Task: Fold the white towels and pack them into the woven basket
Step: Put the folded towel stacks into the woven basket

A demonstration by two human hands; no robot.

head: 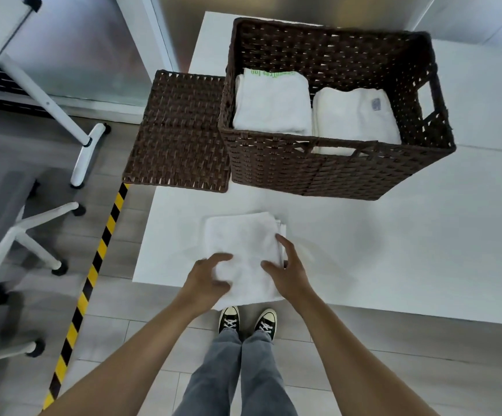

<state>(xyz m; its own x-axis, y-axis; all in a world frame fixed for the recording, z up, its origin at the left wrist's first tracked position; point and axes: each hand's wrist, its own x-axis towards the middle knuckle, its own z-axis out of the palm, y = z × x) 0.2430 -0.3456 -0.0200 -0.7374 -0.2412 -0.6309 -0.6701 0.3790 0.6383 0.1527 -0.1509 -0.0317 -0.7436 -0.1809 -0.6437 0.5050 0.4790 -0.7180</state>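
Observation:
A folded white towel (243, 244) lies at the near edge of the white table (393, 250), its near end hanging a little over the edge. My left hand (207, 280) grips the towel's near left side, thumb on top. My right hand (285, 265) holds the right edge, fingers spread over the folded layers. Behind stands the dark brown woven basket (318, 175). Inside it lie two folded white towels side by side, one with green lettering (270, 100) on the left and one with a grey label (354, 115) on the right.
The basket's flat woven lid (177, 130) lies left of the basket, overhanging the table's left edge. Office chairs (9, 229) and a white stand (84, 154) are on the floor to the left, beside a yellow-black floor stripe (93, 265).

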